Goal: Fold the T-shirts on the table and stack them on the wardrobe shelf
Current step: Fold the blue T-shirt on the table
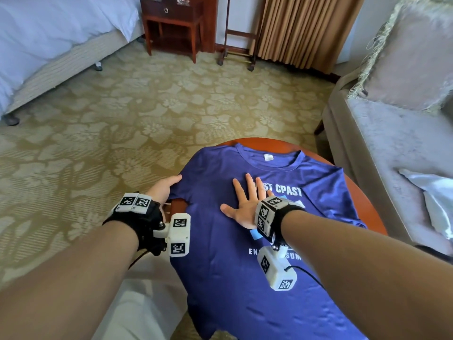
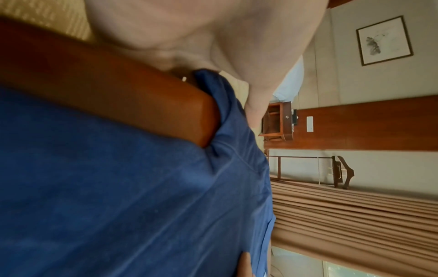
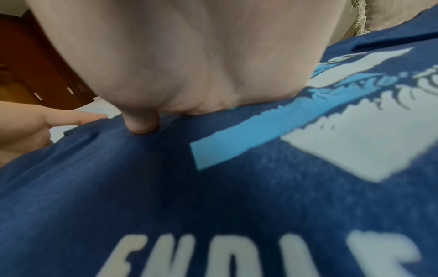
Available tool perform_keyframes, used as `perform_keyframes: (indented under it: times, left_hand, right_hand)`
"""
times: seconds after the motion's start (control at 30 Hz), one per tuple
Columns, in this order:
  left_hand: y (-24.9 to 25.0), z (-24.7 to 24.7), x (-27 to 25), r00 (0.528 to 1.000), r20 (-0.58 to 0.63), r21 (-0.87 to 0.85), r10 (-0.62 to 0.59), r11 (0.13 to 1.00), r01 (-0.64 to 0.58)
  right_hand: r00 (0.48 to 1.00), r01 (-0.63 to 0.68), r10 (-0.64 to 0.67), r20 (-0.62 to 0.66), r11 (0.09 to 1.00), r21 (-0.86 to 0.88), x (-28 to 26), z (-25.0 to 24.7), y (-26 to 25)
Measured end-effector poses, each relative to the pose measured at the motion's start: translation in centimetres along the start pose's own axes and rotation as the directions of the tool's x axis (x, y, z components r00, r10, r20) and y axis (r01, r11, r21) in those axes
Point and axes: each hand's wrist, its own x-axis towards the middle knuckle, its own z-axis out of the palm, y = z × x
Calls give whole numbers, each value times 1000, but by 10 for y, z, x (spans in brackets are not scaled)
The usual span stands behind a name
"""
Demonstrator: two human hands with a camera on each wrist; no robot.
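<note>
Right hand (image 1: 245, 207) flat, fingers (image 1: 250, 186) spread — left hand (image 1: 163, 189) curled, gripping.

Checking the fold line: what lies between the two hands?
Head view: only smooth blue T-shirt fabric between the left hand at the sleeve and the flat right hand.

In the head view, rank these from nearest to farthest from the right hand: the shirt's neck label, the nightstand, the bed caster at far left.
From the right hand, flat on the blue T-shirt:
1. Neck label, just beyond the fingertips inside the collar.
2. Nightstand, across the carpet, ahead and left.
3. Bed caster, at the far left edge.
</note>
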Motion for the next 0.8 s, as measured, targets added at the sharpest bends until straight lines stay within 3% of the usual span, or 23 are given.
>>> perform_keyframes:
  times: [0.13, 0.27, 0.43, 0.53, 0.6, 0.73, 0.8]
  left_hand:
    - [3, 0, 7, 1000, -12, -65, -20, 998, 20]
    - [15, 3, 5, 999, -24, -158, 37, 987, -40]
    - [26, 1, 5, 968, -132, -239, 214, 941, -241]
    - [31, -2, 5, 872, -263, -79, 412, 892, -446]
    - [36, 6, -7, 810, -251, 48, 530, 843, -536]
    - [44, 34, -26, 668, -147, 329, 730, 673, -663]
    - [43, 51, -35, 645, -6, 423, 764, 586, -691]
  right_hand:
    - [1000, -1, 1, 2, 1000, -4, 0, 0, 0]
    - [1000, -2, 2, 15, 1000, -13, 0, -1, 0]
    - [1000, -3, 3, 10, 1000, -16, -2, -1, -1]
    - [1000, 0, 0, 12, 1000, -26, -2, -1, -1]
    - [1000, 2, -2, 12, 1000, -30, -2, -1, -1]
    - [1000, 13, -12, 11, 1000, -25, -2, -1, 0]
    - [1000, 15, -15, 4, 1000, -14, -1, -1, -1]
